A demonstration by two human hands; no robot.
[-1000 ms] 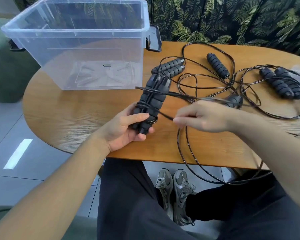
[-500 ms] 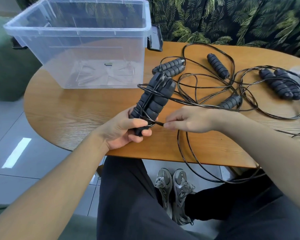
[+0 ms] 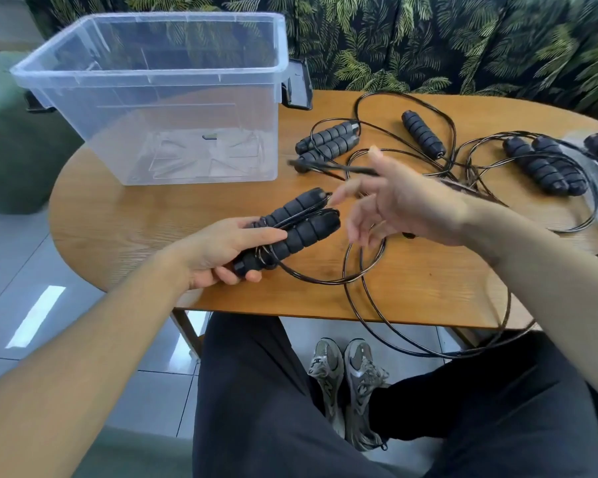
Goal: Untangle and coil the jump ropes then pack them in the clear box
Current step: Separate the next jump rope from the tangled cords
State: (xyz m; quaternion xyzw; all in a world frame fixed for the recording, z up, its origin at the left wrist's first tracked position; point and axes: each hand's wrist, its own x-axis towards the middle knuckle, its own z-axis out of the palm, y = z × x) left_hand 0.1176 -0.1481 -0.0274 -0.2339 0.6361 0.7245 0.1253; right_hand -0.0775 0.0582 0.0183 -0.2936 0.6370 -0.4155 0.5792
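My left hand (image 3: 218,250) grips a pair of black foam handles (image 3: 301,225) side by side, with black cord wound around them, just above the wooden table (image 3: 135,215). My right hand (image 3: 404,201) hovers to the right of the handles with fingers spread and motion-blurred. A blurred stretch of cord (image 3: 332,166) crosses it between thumb and forefinger. Slack from this rope loops over the table's front edge (image 3: 394,339). The clear box (image 3: 145,69) stands at the back left with nothing in it.
More jump ropes lie tangled at the back right: a handle pair (image 3: 328,139) by the box, a single handle (image 3: 423,134), and another pair (image 3: 546,165). A black latch (image 3: 299,84) sticks out of the box's right side. Below are my legs and shoes.
My right hand rose from beside the handles' lower end up and to the right, opening its fingers and carrying the cord. The handle bundle tilted flatter in my left hand.
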